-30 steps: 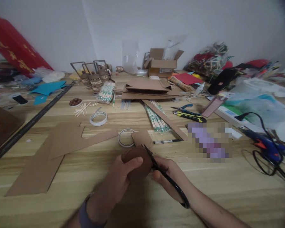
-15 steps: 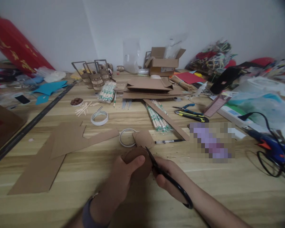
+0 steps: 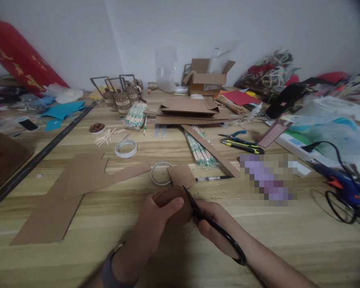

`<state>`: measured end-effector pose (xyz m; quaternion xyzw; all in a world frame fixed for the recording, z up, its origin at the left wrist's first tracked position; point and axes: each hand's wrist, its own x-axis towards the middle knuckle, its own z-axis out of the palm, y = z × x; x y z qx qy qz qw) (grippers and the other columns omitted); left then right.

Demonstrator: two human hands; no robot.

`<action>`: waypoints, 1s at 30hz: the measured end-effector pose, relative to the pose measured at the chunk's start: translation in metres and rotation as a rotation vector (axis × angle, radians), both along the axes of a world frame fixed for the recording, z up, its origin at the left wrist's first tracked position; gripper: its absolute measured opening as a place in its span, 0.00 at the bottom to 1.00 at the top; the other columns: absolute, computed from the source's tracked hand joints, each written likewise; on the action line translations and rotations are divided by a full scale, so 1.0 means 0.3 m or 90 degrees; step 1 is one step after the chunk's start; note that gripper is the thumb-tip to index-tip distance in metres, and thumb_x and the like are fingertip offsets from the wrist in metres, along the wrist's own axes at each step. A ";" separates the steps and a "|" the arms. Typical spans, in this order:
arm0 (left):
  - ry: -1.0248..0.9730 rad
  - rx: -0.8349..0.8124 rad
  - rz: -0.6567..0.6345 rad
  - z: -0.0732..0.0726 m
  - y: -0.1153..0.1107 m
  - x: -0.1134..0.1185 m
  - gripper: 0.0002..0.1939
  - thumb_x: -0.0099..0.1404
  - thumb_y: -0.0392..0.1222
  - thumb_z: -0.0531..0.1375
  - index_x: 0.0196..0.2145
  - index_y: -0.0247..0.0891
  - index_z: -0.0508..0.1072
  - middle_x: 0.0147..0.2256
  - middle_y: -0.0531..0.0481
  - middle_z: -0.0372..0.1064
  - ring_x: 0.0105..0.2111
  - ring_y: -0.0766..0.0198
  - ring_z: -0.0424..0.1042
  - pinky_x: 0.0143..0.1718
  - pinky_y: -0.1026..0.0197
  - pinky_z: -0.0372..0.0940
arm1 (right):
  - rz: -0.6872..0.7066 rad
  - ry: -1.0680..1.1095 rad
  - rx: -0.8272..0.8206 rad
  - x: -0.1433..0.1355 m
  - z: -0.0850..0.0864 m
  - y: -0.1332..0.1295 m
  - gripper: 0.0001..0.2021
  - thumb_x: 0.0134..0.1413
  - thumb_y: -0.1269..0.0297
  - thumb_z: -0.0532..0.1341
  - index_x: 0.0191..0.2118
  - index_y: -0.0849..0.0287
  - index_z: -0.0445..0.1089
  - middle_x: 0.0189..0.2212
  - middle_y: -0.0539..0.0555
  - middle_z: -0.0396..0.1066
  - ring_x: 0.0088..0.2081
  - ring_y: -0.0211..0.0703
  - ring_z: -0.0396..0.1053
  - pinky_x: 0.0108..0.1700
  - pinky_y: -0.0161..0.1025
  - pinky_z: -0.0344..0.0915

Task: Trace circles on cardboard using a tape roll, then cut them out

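A rounded piece of brown cardboard [image 3: 178, 210] is gripped by my left hand [image 3: 156, 220], its thumb lying across the top face. My right hand [image 3: 217, 226] is closed on black-handled scissors [image 3: 219, 230], whose blades lie against the right edge of that cardboard. Just beyond the scissor tips lies another cardboard piece [image 3: 182, 176] with a circle on it, beside a roll of tape [image 3: 162, 173]. A black pen [image 3: 214, 179] rests to its right.
Cut cardboard sheets [image 3: 48, 212] lie at the left. Pliers [image 3: 235, 134], a yellow-black cutter [image 3: 243, 147] and a blue glue gun [image 3: 345, 186] with its cable are on the right. Stacked cardboard [image 3: 189, 110], bundled sticks [image 3: 198, 148] and an open box [image 3: 205, 82] stand further back.
The scissor handles have shifted very slightly right and down, and the held cardboard is tilted a little differently. Both hands keep their holds.
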<state>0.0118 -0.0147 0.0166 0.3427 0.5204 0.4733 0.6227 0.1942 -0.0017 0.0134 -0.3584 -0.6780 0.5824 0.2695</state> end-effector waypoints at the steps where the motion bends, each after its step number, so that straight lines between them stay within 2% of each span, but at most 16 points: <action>1: -0.002 0.004 -0.008 0.003 0.000 0.000 0.13 0.53 0.46 0.71 0.36 0.38 0.84 0.38 0.45 0.84 0.42 0.46 0.80 0.47 0.49 0.72 | 0.001 0.001 -0.004 0.000 0.000 0.000 0.37 0.48 0.20 0.51 0.27 0.56 0.56 0.23 0.45 0.49 0.25 0.35 0.45 0.24 0.33 0.46; 6: -0.036 0.008 -0.029 0.006 0.002 0.001 0.13 0.54 0.47 0.71 0.36 0.39 0.84 0.39 0.45 0.84 0.42 0.46 0.80 0.49 0.48 0.72 | -0.001 0.007 0.019 0.006 -0.014 0.003 0.36 0.51 0.22 0.51 0.27 0.57 0.58 0.22 0.46 0.51 0.25 0.36 0.47 0.24 0.33 0.47; 12: -0.032 -0.008 -0.022 0.012 0.000 0.001 0.13 0.52 0.47 0.71 0.35 0.39 0.84 0.37 0.46 0.84 0.40 0.47 0.80 0.45 0.51 0.73 | 0.000 0.012 0.019 0.009 -0.025 0.003 0.36 0.53 0.23 0.52 0.28 0.58 0.62 0.23 0.47 0.54 0.25 0.37 0.50 0.25 0.34 0.49; 16: -0.016 -0.034 -0.003 0.019 -0.005 0.003 0.14 0.50 0.48 0.72 0.33 0.39 0.84 0.33 0.47 0.83 0.36 0.49 0.80 0.41 0.54 0.73 | -0.009 0.009 0.015 0.010 -0.029 0.001 0.37 0.52 0.22 0.52 0.28 0.58 0.63 0.23 0.49 0.58 0.26 0.39 0.54 0.25 0.34 0.50; 21: -0.016 -0.016 -0.030 0.022 0.000 0.001 0.12 0.51 0.49 0.71 0.30 0.40 0.84 0.30 0.47 0.82 0.36 0.48 0.80 0.42 0.52 0.72 | -0.012 -0.002 0.042 0.011 -0.026 0.000 0.37 0.52 0.22 0.50 0.27 0.58 0.63 0.23 0.50 0.58 0.27 0.40 0.56 0.27 0.35 0.51; 30: 0.009 -0.028 0.000 0.020 0.002 -0.009 0.16 0.49 0.47 0.72 0.36 0.40 0.83 0.38 0.45 0.83 0.43 0.44 0.79 0.46 0.49 0.72 | -0.011 -0.007 0.042 0.004 -0.018 -0.001 0.37 0.54 0.23 0.49 0.26 0.58 0.62 0.21 0.47 0.54 0.23 0.36 0.51 0.24 0.34 0.48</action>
